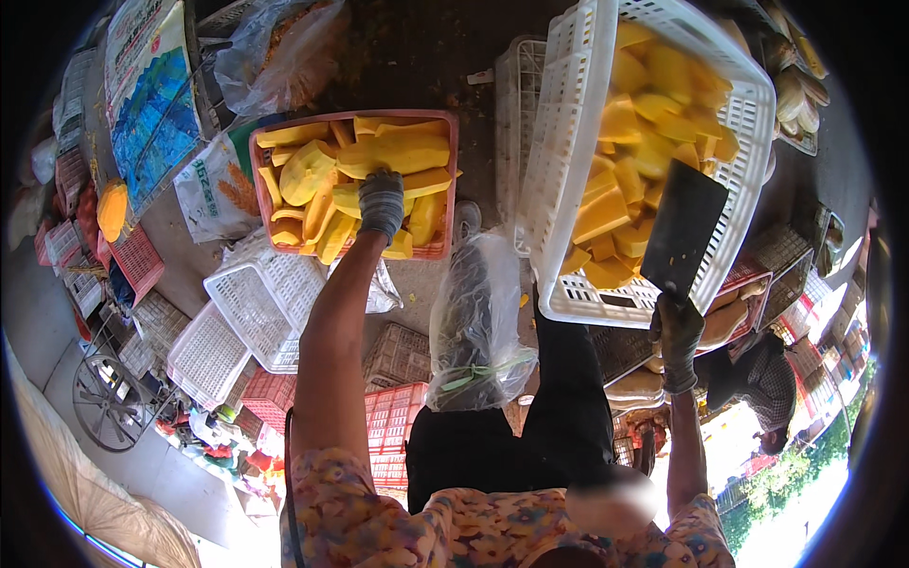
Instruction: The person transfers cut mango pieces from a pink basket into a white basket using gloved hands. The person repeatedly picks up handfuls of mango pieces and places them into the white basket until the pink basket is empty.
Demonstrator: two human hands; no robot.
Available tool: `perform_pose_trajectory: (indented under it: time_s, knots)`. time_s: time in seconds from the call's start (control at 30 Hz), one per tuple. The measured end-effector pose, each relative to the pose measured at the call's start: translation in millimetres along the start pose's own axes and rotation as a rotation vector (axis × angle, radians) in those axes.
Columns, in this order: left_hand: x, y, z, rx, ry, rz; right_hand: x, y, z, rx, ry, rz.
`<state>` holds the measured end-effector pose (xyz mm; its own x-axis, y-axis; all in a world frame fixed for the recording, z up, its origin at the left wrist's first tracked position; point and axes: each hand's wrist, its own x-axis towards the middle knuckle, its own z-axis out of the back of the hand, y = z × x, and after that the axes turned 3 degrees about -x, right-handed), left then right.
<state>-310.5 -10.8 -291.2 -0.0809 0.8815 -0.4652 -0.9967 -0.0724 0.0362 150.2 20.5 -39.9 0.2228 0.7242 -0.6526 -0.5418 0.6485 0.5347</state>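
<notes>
My left hand, in a grey glove, reaches down into a red plastic crate. Its fingers touch the long peeled squash pieces heaped there; whether they close around one is hidden. In my right hand, also gloved, is the handle of a broad dark cleaver. The blade points away from me, over the near right side of a tall white plastic crate. Shorter chunks of yellow-orange squash fill much of that crate.
Clear plastic wrap, tied with a green strip, covers my lower leg between the crates. Empty white crates lie at left, near a large fan. Whole squashes sit at right. Another person bends over farther right.
</notes>
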Motion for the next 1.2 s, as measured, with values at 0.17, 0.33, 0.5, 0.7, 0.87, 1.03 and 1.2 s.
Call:
perform_pose_trajectory:
  time_s: [0.17,0.33,0.5,0.7,0.87,1.03,1.2]
  knots:
    - [-11.7,12.8,14.7,-0.241,0.148,-0.129,-3.1,1.8,-8.6,0.026,0.057,0.043]
    - [-56.4,15.1,37.0,-0.748,0.385,0.154,-9.4,-4.4,-6.5,-0.011,0.058,0.067]
    - [-120.4,-1.2,112.5,-1.333,0.536,0.549,-26.2,-1.5,-1.5,-0.323,-0.007,0.214]
    - [-131.0,-71.6,227.3,-1.611,0.161,0.066,-36.0,7.1,19.7,-0.242,-0.021,0.404]
    - [-84.2,-134.0,271.6,-1.169,0.023,-0.256,-44.1,24.2,38.7,-0.194,-0.079,0.419]
    - [-55.0,-167.8,272.8,-0.876,0.019,-0.419,-66.0,69.4,56.2,-0.182,-0.109,0.385]
    - [-54.4,-175.0,269.1,-0.896,0.079,-0.384,-82.3,73.9,51.7,0.146,-0.339,0.585]
